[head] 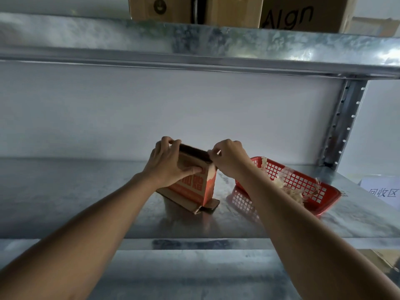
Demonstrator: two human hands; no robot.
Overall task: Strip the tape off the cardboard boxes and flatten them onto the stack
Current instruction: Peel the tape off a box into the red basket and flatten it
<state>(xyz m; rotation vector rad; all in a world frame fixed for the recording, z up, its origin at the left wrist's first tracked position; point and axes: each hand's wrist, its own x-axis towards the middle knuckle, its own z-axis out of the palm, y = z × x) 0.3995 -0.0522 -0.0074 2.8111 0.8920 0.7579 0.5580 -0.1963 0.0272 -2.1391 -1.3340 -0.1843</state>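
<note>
A small cardboard box (194, 187) with orange print stands upright on the metal shelf (86, 202), its bottom flaps splayed out. My left hand (166, 163) grips the box's upper left side, thumb across the printed face and fingers over the top edge. My right hand (227, 158) pinches a strip of tape (213, 167) at the box's top right corner. The open top of the box shows dark between my hands.
A red plastic basket (324, 198) holding crumpled tape scraps sits on the shelf to the right. A paper label (383, 191) lies at the far right. Cardboard boxes (303, 14) stand on the upper shelf, whose metal edge (194, 50) hangs overhead.
</note>
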